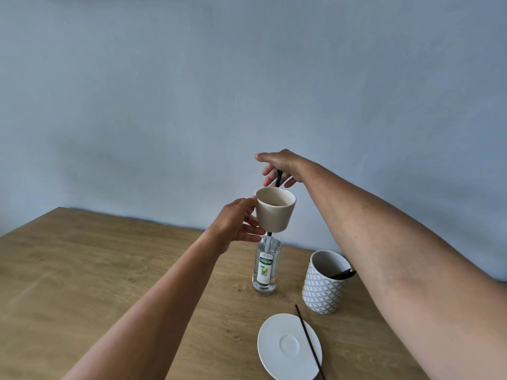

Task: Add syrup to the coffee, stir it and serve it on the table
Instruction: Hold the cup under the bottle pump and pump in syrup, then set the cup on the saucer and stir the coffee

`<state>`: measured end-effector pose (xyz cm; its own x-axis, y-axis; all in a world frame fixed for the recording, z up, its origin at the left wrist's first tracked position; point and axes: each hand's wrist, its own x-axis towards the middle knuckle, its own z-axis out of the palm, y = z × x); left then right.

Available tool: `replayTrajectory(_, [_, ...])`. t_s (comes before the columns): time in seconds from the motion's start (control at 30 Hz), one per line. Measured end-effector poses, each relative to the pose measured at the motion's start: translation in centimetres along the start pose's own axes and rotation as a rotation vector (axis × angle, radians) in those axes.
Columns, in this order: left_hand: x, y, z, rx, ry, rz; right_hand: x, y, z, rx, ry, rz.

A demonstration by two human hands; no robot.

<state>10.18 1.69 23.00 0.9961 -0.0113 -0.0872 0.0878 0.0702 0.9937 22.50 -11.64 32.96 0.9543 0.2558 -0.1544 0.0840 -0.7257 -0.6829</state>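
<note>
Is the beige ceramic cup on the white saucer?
Off: the left hand holds the beige ceramic cup above the clear syrup bottle, away from the white saucer.

A beige ceramic cup (275,212) is held by its handle in the left hand (236,223), raised before the neck of a clear glass syrup bottle (266,267) (green-and-white label) standing on the wooden table (109,270). The bottle's dark green pump (279,178) is covered by the right hand (278,167). A round white saucer (279,349) is crossed by a thin dark stick (308,341).
</note>
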Motion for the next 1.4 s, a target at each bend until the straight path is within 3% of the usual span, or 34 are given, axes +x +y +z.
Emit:
replayTrajectory(0.53, [0.0, 0.0, -0.1, 0.035, -0.032, 0.016, -2.1, 4.1, -0.9, 0.273, 0.300, -0.001])
replayTrajectory(1.07, [-0.7, -1.8, 0.6, 0.031, -0.086, -0.014, -9.3, 11.8, 2.8, 0.532, -0.019, -0.148])
replayTrajectory(1.4, [-1.9, -4.9, 0.4, 0.082, -0.110, -0.050, -11.1, 15.4, 5.8, 0.523, -0.051, -0.214])
